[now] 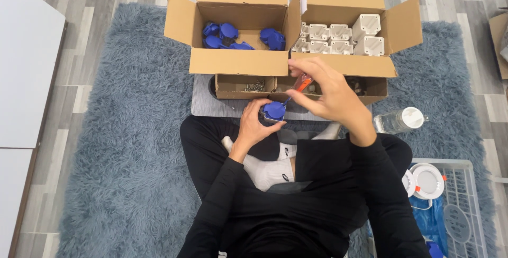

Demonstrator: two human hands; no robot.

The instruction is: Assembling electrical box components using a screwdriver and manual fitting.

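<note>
My left hand (253,125) is closed around a small socket with a blue cap (274,111), held just above my lap near the low tray (233,86), and my right hand (328,94) pinches an orange-handled screwdriver (302,83) with its tip down at the cap. I judge this to be the fastening step: a screw going into the cap (I can't see the screw itself under the tip). The next move calls for keeping the driver upright on the screw head and the socket steady in my grip. The left box (233,59) holds loose blue caps (228,34); the right box (344,63), touching it, holds white socket bodies (338,35) packed in rows. The tray in front has a scatter of screws (255,86). A clear bottle (398,121) lies on the rug (132,131) to my right.
</note>
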